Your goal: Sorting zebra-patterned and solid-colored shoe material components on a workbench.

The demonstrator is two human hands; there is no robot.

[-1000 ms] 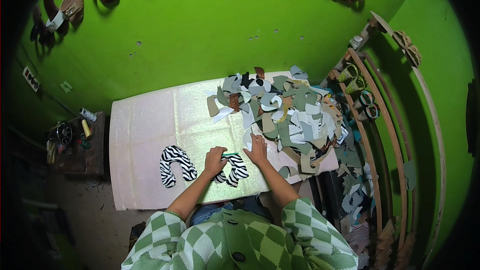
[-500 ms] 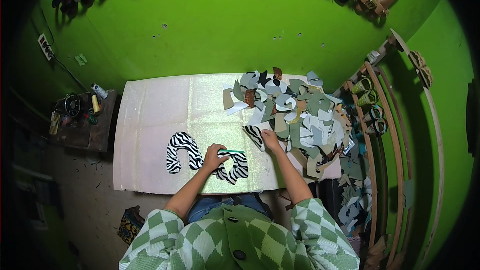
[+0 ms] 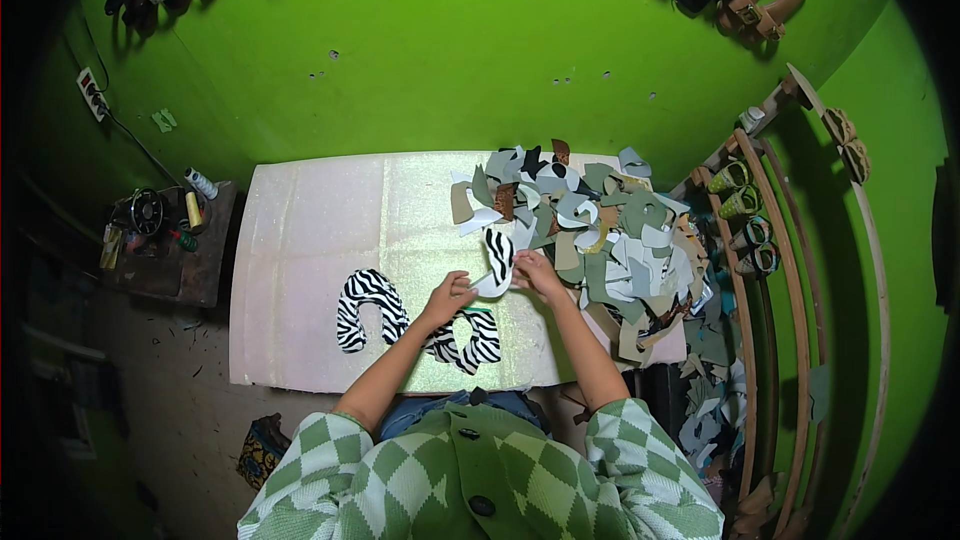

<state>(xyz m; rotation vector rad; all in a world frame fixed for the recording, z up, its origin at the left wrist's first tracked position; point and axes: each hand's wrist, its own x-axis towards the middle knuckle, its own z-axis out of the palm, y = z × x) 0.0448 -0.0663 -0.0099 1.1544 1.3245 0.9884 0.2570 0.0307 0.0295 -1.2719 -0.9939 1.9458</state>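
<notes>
Zebra-striped, white-edged curved piece (image 3: 499, 254) runs lengthwise away from me; right hand (image 3: 537, 273) pinches its side, left hand (image 3: 450, 296) sits opposite, grip unclear.

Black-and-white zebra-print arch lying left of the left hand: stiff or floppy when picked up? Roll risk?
The zebra-print arch probably sags at its ends if lifted by the top: it looks thin, with two narrow legs. Likely light too, rising little above the pale, shimmering sheet under it. Rolling seems unlikely, since it lies on its broad face.
</notes>
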